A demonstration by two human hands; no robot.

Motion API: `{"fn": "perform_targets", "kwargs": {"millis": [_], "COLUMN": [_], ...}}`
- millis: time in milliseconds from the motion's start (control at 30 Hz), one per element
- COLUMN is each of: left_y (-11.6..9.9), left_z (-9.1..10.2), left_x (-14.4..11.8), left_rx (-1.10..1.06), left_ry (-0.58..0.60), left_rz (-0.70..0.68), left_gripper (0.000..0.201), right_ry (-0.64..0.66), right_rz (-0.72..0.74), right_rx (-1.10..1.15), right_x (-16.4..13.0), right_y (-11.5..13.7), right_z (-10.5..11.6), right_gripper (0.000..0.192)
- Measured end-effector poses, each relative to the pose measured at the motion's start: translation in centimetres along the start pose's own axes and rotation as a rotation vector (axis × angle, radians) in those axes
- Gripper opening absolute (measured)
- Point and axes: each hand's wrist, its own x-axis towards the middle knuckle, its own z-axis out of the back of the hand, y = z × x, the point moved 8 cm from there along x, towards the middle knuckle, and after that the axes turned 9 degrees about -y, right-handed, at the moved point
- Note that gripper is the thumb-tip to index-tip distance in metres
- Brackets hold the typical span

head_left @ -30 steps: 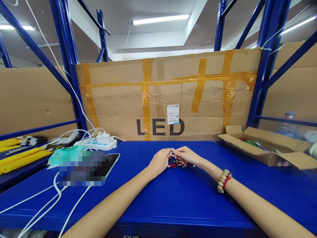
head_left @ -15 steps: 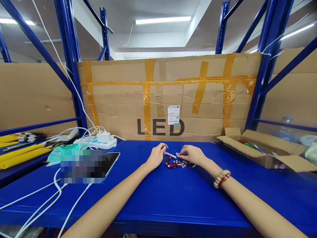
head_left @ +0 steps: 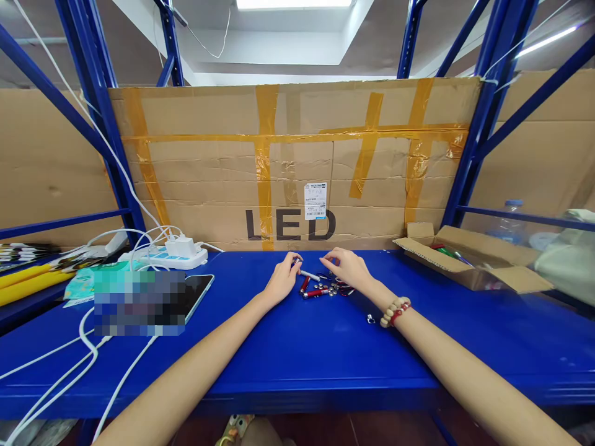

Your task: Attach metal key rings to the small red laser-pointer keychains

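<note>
Through the head camera, my left hand (head_left: 282, 279) curls at the silver tube (head_left: 310, 276); whether it's gripping, I can't tell. My right hand (head_left: 348, 268) looks released. A careless sweep could scatter the button cells (head_left: 331, 290) between them, beside the red tube (head_left: 316, 293).

Seemingly a storeroom or workshop: blue metal racking (head_left: 88, 62), a fluorescent ceiling light (head_left: 294, 4), taped cardboard (head_left: 209, 186) marked LED behind the shelf (head_left: 288, 347), and a power strip (head_left: 191, 260) near its back left corner.
</note>
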Motion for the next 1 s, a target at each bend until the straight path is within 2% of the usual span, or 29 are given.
{"fn": "perform_targets", "kwargs": {"millis": [67, 100, 167, 200, 233, 300, 433, 567, 667, 900, 1000], "left_y": [-0.3, -0.4, -0.6, -0.6, -0.7, -0.9, -1.2, -1.9, -2.8, -3.9, -3.9], "left_z": [0.1, 0.0, 0.0, -0.1, -0.2, -0.4, -0.3, -0.3, -0.5, -1.2, -1.1], "left_x": [0.0, -0.1, -0.2, -0.3, -0.4, -0.6, -0.8, -1.0, -1.2, -1.6, -1.6], "left_rx": [0.010, 0.015, 0.035, 0.046, 0.059, 0.084, 0.143, 0.247, 0.345, 0.533, 0.564], "left_ry": [0.006, 0.009, 0.009, 0.010, 0.015, 0.032, 0.042, 0.063, 0.096, 0.135, 0.134], "left_rz": [-0.015, -0.020, -0.021, -0.020, -0.021, -0.023, -0.018, -0.040, -0.102, -0.255, -0.266], "left_gripper": [0.016, 0.016, 0.015, 0.015, 0.015, 0.014, 0.014, 0.015, 0.015, 0.016, 0.017], "right_ry": [0.136, 0.303, 0.722, 0.879, 0.991, 1.111, 1.142, 1.141, 1.027, 0.739, 0.702], "right_rz": [-0.082, -0.124, -0.180, -0.236, -0.301, -0.412, -0.480, -0.395, -0.329, -0.170, -0.121], "right_rx": [0.040, 0.092, 0.234, 0.274, 0.281, 0.240, 0.211, 0.309, 0.381, 0.372, 0.388], "right_x": [-0.1, -0.5, -2.7, -3.9, -5.0, -6.5, -7.5, -7.4, -6.3, -4.2, -3.9], "right_y": [-0.7, -1.0, -1.0, -1.2, -1.6, -2.4, -2.7, -1.0, 0.1, 1.6, 2.1], "right_z": [0.9, 0.7, 0.1, 0.1, 0.2, 0.0, -1.5, -2.8, -3.0, -3.3, -3.1], "right_gripper": [0.038, 0.041, 0.043, 0.047, 0.053, 0.066, 0.069, 0.062, 0.057, 0.046, 0.048]}}
